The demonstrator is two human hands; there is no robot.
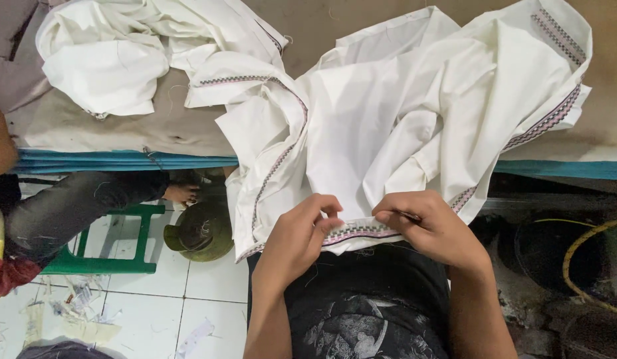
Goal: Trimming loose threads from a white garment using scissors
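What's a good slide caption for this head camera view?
Both hands, left hand and right hand, pinch the patterned trim of a white garment.

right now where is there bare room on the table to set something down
Bare brown table shows at the top, between the bunched white cloth and the spread white garment, and a strip below the bunched cloth. It is crowded at the near edge, where both hands pinch the garment's patterned trim.

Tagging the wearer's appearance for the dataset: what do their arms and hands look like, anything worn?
Both forearms are bare up to the frame edge: no sleeves showing. The left hand and right hand have no gloves, rings, watch or bands that can be seen. Fingernails are short. The person wears a black T-shirt with a grey, faded-looking print on the front.
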